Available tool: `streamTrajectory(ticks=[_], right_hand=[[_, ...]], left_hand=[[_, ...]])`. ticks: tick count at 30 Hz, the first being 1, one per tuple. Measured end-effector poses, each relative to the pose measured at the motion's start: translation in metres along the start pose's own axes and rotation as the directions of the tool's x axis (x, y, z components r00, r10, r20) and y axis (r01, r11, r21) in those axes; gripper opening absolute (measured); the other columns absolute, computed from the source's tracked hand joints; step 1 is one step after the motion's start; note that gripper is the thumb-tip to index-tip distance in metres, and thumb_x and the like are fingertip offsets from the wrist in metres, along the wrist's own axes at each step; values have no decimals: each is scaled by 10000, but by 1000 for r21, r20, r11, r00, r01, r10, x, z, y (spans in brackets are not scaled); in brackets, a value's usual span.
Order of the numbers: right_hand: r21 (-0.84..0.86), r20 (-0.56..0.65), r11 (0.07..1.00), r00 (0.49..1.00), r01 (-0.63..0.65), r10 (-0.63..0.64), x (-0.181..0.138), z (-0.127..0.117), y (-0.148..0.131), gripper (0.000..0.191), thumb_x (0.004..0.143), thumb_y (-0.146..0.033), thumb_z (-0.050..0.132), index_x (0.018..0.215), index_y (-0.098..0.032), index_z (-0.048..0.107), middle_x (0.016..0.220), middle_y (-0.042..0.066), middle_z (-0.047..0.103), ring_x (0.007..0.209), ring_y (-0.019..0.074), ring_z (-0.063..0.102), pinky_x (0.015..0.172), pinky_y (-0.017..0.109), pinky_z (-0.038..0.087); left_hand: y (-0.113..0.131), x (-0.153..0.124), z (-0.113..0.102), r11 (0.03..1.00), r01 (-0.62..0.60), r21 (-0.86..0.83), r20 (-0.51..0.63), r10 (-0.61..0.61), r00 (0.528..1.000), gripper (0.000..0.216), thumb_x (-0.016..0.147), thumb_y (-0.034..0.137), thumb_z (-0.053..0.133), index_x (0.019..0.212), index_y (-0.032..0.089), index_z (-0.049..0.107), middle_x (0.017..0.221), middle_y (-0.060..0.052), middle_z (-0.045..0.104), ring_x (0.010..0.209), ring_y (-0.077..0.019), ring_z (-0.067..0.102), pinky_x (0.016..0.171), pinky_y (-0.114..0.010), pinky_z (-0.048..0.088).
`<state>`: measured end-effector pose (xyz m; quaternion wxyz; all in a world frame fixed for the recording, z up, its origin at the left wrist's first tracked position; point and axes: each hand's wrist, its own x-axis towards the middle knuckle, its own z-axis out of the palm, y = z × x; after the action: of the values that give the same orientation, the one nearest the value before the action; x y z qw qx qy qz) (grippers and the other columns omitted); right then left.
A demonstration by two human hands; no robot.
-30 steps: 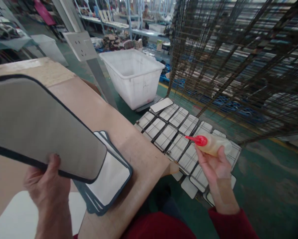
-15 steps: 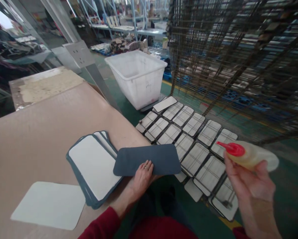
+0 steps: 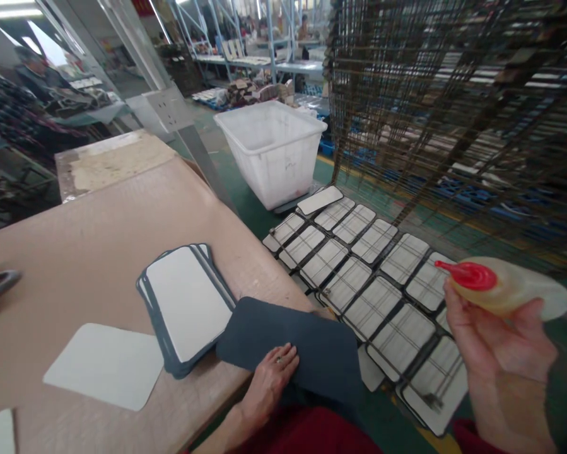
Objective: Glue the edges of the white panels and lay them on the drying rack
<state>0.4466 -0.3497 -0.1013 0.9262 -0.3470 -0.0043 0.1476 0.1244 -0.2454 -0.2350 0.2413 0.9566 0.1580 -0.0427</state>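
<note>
— Beside the panel stack (image 3: 187, 307), what's the left hand (image 3: 268, 383) doing?
— Flat on a dark sheet (image 3: 295, 343) at the worktop (image 3: 103, 233) edge, fingers spread, nothing gripped.
— Right hand (image 3: 494, 337)?
— Grip closed round glue bottle (image 3: 505, 291), well right of stack. Best pin sheet firmly, nozzle low.

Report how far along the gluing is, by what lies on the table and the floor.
Done: finished panels lie in rows under a wire grid on the floor. In hand: the left hand presses a dark sheet at the table edge; the right hand holds the glue bottle. Left: a stack and a loose white sheet.
</note>
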Motion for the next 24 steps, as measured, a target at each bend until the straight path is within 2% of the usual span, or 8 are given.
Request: streamTrajectory(ticks=[4, 8, 10, 12, 13, 15, 20, 24], right_hand=[[58, 15, 998, 999, -35, 34, -5, 17, 0, 481, 1031, -235, 164, 1122, -111, 620, 1021, 40, 723, 1024, 205, 675, 703, 367, 657], [92, 43, 994, 997, -61, 57, 3, 20, -5, 393, 1022, -251, 267, 1109, -103, 620, 983, 57, 728, 978, 204, 691, 701, 344, 652], [104, 56, 993, 997, -62, 56, 9, 19, -6, 382, 1013, -262, 290, 1132, -93, 611, 1018, 76, 723, 994, 222, 687, 700, 356, 651], [106, 66, 992, 996, -67, 60, 13, 19, -5, 397, 1008, -261, 277, 1143, -89, 609, 1054, 87, 716, 1006, 238, 682, 691, 369, 651], [106, 69, 992, 995, -74, 67, 14, 20, -4, 394, 1001, -256, 286, 1143, -85, 611, 1063, 92, 713, 1005, 243, 682, 692, 372, 650], [108, 61, 988, 993, -108, 102, 13, 26, 1, 348, 975, -248, 361, 1140, -81, 617, 1054, 101, 715, 983, 250, 687, 705, 377, 644], [81, 88, 966, 967, -245, 238, -1, 53, 25, 382, 827, -255, 659, 1172, -97, 610, 1068, 121, 713, 1005, 255, 675, 752, 390, 624], [48, 138, 931, 925, -363, 354, -19, 76, 53, 465, 682, -247, 811, 1101, -134, 644, 1011, 99, 731, 926, 249, 702, 714, 370, 628]], left_hand=[[29, -6, -37, 980, -92, -178, 47, 102, 994, 401, 929, 188, 437, 1305, 191, 578, 1353, -104, 593, 1261, -254, 541, 1061, -398, 439], [25, 6, -76, 968, 80, -239, -243, -140, 960, 370, 926, 154, 393, 1212, 196, 624, 1200, -107, 684, 1081, -229, 646, 952, -374, 510], [8, 13, -107, 915, 198, -351, -448, -350, 822, 320, 914, 190, 428, 1148, 196, 645, 1079, -91, 718, 954, -220, 676, 873, -354, 540], [-15, 14, -146, 813, 254, -524, -607, -566, 558, 372, 875, 264, 538, 1237, 188, 583, 1099, -88, 702, 923, -225, 674, 836, -349, 546], [-28, 12, -165, 762, 201, -615, -642, -632, 434, 496, 841, 293, 598, 1317, 181, 513, 1104, -91, 693, 905, -219, 671, 798, -333, 553], [-57, 2, -199, 648, 82, -758, -607, -745, 276, 685, 794, 273, 645, 1424, 218, 383, 1047, -64, 696, 767, -169, 658, 652, -261, 550], [-139, -41, -222, 433, 15, -901, -433, -902, 1, 664, 699, 150, 691, 1327, 278, 513, 912, 19, 667, 623, -89, 555, 523, -163, 464], [-202, -70, -192, 408, 134, -903, -420, -905, -73, 332, 610, 162, 739, 927, 163, 641, 721, 25, 614, 550, -111, 513, 434, -171, 390]])
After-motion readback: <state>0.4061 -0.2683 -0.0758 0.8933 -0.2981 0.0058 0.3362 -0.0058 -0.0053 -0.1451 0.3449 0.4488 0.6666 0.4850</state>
